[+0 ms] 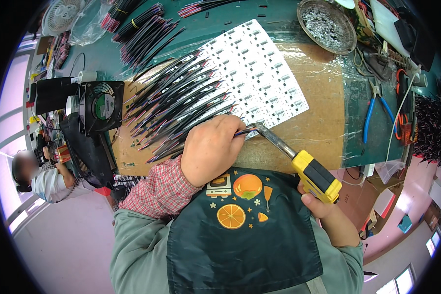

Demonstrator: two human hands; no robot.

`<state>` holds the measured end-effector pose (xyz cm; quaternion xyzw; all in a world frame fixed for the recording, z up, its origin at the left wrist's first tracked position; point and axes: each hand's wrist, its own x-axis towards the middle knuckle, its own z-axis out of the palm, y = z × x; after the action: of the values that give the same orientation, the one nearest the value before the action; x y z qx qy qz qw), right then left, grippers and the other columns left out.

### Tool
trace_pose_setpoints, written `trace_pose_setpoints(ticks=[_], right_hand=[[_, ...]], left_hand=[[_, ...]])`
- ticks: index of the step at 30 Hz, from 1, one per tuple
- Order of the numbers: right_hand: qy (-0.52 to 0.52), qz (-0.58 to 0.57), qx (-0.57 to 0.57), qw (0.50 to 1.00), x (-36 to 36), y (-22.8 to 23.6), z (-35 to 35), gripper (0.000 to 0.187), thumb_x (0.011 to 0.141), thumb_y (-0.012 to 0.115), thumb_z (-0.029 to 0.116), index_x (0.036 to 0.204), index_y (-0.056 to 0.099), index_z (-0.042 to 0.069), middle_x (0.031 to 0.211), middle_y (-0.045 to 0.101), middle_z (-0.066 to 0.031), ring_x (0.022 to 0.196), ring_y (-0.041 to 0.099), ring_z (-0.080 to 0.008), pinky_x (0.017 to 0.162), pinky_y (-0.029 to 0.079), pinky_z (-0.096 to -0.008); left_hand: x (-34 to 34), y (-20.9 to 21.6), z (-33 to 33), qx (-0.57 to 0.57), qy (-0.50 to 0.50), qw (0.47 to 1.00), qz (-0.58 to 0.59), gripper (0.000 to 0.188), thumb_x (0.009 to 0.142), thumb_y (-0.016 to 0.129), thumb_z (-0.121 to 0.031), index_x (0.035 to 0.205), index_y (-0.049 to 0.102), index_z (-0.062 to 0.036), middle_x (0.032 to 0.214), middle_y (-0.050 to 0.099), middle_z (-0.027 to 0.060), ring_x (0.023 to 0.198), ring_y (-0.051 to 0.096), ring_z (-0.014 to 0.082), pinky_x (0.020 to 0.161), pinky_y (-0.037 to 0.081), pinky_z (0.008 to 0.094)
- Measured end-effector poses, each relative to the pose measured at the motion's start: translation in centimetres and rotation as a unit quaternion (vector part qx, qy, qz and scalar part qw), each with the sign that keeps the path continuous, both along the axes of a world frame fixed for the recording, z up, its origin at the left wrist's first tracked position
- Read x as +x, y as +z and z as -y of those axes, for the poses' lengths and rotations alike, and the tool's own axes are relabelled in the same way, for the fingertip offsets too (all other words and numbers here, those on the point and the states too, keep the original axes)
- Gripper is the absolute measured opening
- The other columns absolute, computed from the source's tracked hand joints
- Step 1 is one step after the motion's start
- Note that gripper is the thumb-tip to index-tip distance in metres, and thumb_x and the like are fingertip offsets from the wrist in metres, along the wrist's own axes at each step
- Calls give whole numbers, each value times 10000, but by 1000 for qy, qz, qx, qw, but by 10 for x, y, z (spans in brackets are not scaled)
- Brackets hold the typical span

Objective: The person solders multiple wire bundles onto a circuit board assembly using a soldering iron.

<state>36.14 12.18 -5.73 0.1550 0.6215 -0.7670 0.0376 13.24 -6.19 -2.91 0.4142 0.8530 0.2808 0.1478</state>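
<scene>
My left hand (pixel 211 148) pinches a thin dark wire (pixel 245 131) at the lower edge of a white circuit board panel (pixel 279 93). The fingers are closed, and the wire end points right onto the panel. In my right hand (pixel 318 205) is a yellow and black soldering gun (pixel 319 177), its metal barrel slanting up to the left. Its tip meets the board close to the wire end; exact contact is too small to make out. Many black wires with reddish ends (pixel 176 100) fan out leftward across the panel's left part.
Bundles of similar wires (pixel 144 41) lie at the far left. A small black fan (pixel 102 108) stands on the left. Far right holds a round metal dish (pixel 327 27) with silvery scraps, and blue-handled pliers (pixel 370 117) lie at right. Another person (pixel 54 179) sits at far left.
</scene>
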Motion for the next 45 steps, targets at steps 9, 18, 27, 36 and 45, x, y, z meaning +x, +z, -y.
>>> trace_pose_setpoints(ticks=[9, 18, 27, 36, 45], right_hand=[[-23, 9, -12, 1000, 4, -1, 3, 307, 743, 696, 102, 984, 544, -12, 767, 549, -36, 658, 510, -132, 624, 432, -273], [-24, -1, 18, 1000, 8, -1, 2, 269, 747, 711, 161, 916, 568, 9, 772, 547, -60, 657, 521, -169, 616, 428, -291], [-42, 6, 35, 998, 13, -6, 7, 272, 743, 718, 193, 886, 568, 17, 769, 563, -79, 657, 550, -193, 615, 437, -299], [-12, -11, 77, 997, 10, -2, 5, 275, 746, 709, 188, 903, 578, 5, 786, 575, -90, 667, 569, -206, 617, 451, -305], [-49, -4, 18, 999, 10, -4, 6, 276, 751, 706, 180, 918, 576, 4, 801, 581, -89, 672, 569, -201, 625, 454, -302]], left_hand=[[0, -1, 0, -3, -1, 1000, -9, 98, 760, 661, -69, 840, 615, -36, 755, 623, 114, 683, 618, 300, 598, 491, 368], [0, 0, 0, -16, 2, 1000, -2, 89, 763, 657, -70, 833, 618, -32, 764, 625, 114, 689, 620, 299, 600, 493, 367], [-4, 2, 0, -20, -13, 1000, 20, 72, 771, 664, -82, 813, 638, -29, 776, 642, 110, 696, 630, 290, 605, 502, 355], [-3, 5, 0, -21, -15, 999, 20, 82, 776, 663, -98, 817, 646, -30, 792, 648, 112, 716, 634, 289, 620, 505, 356], [-5, 3, -2, -31, -14, 999, 28, 84, 778, 661, -103, 820, 648, -31, 782, 641, 113, 709, 629, 292, 618, 501, 355]])
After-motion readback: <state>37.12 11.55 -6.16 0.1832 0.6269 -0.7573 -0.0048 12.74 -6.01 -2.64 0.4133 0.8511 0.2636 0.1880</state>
